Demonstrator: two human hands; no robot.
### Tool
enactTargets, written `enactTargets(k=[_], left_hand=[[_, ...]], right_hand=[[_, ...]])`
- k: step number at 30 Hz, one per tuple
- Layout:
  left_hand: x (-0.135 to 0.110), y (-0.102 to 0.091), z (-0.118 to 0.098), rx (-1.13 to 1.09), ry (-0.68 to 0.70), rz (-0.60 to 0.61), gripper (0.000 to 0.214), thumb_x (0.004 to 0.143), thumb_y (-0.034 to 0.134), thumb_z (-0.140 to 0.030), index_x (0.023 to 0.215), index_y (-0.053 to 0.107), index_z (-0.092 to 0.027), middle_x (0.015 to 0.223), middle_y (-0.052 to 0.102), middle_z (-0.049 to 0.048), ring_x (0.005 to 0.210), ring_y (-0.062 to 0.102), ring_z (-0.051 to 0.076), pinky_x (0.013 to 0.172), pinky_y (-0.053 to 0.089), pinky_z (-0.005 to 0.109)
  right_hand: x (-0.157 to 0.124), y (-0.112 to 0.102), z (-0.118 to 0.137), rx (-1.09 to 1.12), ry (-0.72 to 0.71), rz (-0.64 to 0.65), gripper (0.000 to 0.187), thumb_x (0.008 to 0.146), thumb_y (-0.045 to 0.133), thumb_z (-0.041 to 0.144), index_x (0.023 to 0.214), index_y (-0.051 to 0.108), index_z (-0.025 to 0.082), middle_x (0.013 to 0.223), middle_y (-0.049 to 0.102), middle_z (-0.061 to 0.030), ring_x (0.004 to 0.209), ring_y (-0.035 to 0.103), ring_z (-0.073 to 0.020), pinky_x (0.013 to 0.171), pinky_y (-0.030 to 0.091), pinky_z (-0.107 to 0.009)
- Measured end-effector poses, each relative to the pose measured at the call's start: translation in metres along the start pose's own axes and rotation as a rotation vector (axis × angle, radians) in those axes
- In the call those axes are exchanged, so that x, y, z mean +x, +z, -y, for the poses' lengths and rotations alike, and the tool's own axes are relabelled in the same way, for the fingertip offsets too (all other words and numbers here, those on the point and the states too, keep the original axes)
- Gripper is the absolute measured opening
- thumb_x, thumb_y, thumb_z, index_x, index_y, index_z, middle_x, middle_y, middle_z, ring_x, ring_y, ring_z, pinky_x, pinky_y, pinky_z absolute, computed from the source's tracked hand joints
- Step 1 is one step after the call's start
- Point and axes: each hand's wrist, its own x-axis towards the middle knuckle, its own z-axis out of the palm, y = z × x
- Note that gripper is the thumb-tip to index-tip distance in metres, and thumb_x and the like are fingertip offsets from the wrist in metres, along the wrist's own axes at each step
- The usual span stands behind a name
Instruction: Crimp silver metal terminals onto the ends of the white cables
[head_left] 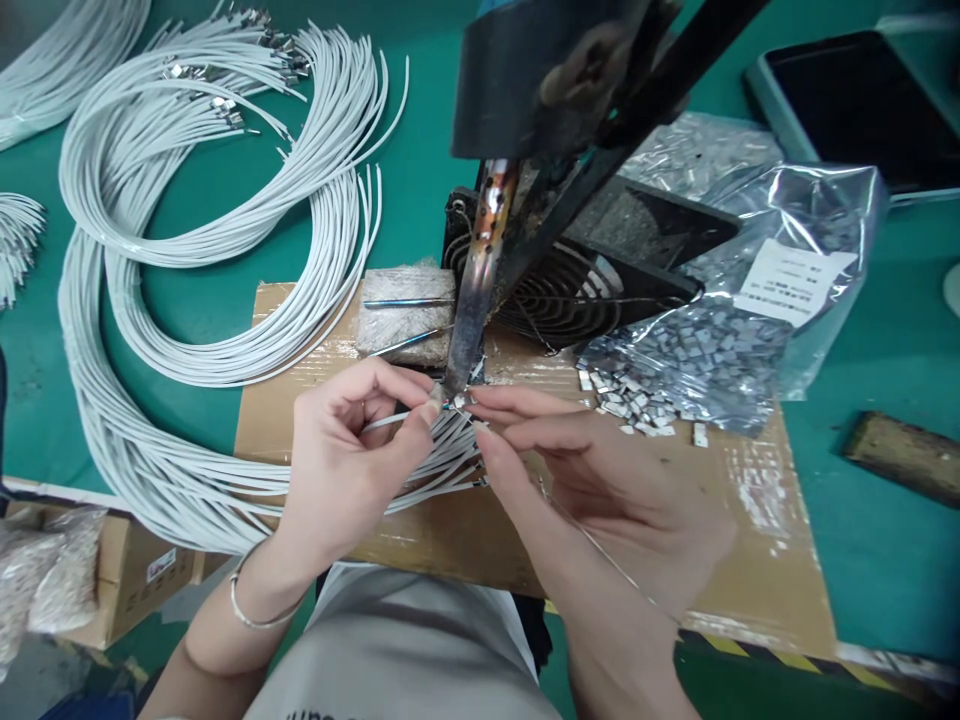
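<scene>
My left hand [349, 455] pinches the end of one thin white cable [390, 421] and holds it at the tip of a fixed soldering iron [472, 310]. My right hand [600, 480] pinches a thin strand of solder wire [600, 550] beside the same tip, fingers nearly touching the left thumb. Under both hands lies a fan of white cable ends [442, 460] on a taped cardboard sheet [750, 520].
Large loops of white cables [225, 230] cover the green table at left. A black fan [577, 290] stands behind the iron. A clear bag spills small metal shells [675, 360] at right. A tablet [855, 100] lies far right, and a brown wooden block [904, 455] rests near the edge.
</scene>
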Motion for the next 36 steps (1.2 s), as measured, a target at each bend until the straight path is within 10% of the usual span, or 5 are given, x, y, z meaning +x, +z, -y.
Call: enactTargets(k=[36], left_hand=[[0.0025, -0.0018, 0.0039, -0.018, 0.044, 0.037, 0.013, 0.08, 0.081, -0.01, 0.071, 0.073, -0.017, 0.084, 0.079, 0.0022, 0.054, 0.049, 0.004, 0.045, 0.033, 0.017]], right_hand=[[0.0028, 0.003, -0.0039, -0.028, -0.075, -0.025, 0.024, 0.089, 0.079, 0.003, 0.093, 0.078, 0.026, 0.108, 0.084, 0.001, 0.102, 0.08, -0.0186, 0.095, 0.063, -0.033]])
